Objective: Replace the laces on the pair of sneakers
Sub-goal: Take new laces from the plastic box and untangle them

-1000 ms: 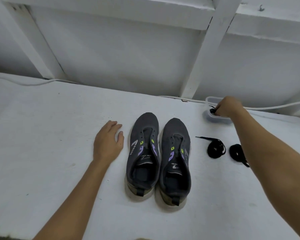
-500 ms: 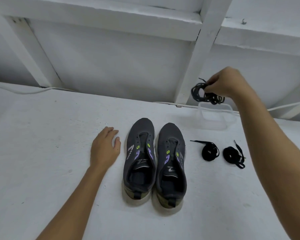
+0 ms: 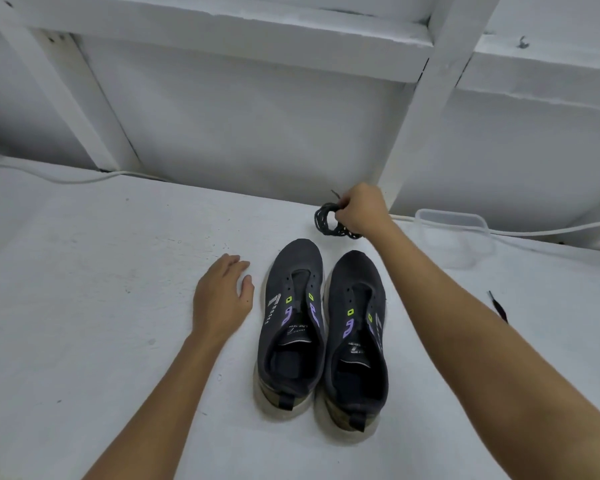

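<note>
Two dark grey sneakers with purple and green marks stand side by side, toes away from me and without laces: the left sneaker (image 3: pixel 291 323) and the right sneaker (image 3: pixel 357 337). My right hand (image 3: pixel 361 211) grips a coiled bundle of dark laces (image 3: pixel 328 221) just beyond the sneakers' toes, low over the surface. My left hand (image 3: pixel 222 296) rests flat on the white surface, left of the left sneaker. A black lace end (image 3: pixel 498 307) shows past my right forearm, which hides the rest of that lace.
A clear plastic container (image 3: pixel 454 233) sits at the back right by the wall. A white cable (image 3: pixel 551 232) runs along the wall's foot. White beams and a wall rise close behind the white surface (image 3: pixel 84 271).
My right hand took the lace bundle out of the container, lifted it, then carried it left and down to just beyond the sneakers' toes. My left hand stayed put.
</note>
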{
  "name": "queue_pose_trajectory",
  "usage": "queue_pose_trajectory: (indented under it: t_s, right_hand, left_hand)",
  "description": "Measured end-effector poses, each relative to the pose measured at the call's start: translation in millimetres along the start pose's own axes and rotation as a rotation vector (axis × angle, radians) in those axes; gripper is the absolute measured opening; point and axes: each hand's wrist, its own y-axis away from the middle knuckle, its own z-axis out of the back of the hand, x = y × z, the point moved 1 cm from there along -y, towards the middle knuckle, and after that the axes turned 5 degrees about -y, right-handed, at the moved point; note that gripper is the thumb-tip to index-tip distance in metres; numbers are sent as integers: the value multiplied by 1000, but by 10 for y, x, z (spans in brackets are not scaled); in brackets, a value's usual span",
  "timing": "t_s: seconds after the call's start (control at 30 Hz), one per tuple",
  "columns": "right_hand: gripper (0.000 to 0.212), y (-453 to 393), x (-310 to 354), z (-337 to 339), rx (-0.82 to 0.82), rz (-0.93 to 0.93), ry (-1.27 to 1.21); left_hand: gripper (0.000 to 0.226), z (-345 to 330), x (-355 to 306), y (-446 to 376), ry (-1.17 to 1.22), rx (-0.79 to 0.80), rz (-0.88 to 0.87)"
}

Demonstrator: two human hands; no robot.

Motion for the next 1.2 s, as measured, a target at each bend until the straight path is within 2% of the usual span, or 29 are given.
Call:
queue_pose_trajectory:
  t_s: [0.17, 0.27, 0.37, 0.47, 0.57, 0.77, 0.83, 0.97, 1.1, 1.2]
  right_hand:
    - [26, 73, -160, -353, 46, -52, 99]
    - [24, 85, -185, -379, 28, -38, 137]
    - [22, 81, -197, -330, 7, -36, 124]
    - [25, 68, -232, -284, -16, -22, 99]
    - [28, 67, -279, -245, -42, -27, 50]
    - [22, 123, -365, -185, -32, -32, 11]
    - [23, 132, -370, -193, -5, -13, 5]
    - [33, 151, -407, -223, 18, -5, -33]
    - [49, 160, -461, -243, 36, -20, -35]
    - [52, 158, -479, -228, 53, -24, -17]
  left_hand:
    - [17, 49, -89, -118, -62, -24, 37]
    - [17, 113, -192, -237, -61, 25, 120]
    - [21, 174, -329, -450, 52, 103, 175]
    - [22, 220, -554, -732, 257, 187, 163]
    - [19, 218, -814, -1003, 332, 257, 132]
    - [38, -6, -1188, -1285, 121, 510, 108]
    - [32, -70, -1272, -1314, 33, 526, 123]
    - [40, -126, -1342, -1318, -90, 542, 202]
    - [32, -159, -1312, -1322, -113, 508, 258]
    - [31, -143, -1220, -1329, -117, 458, 269]
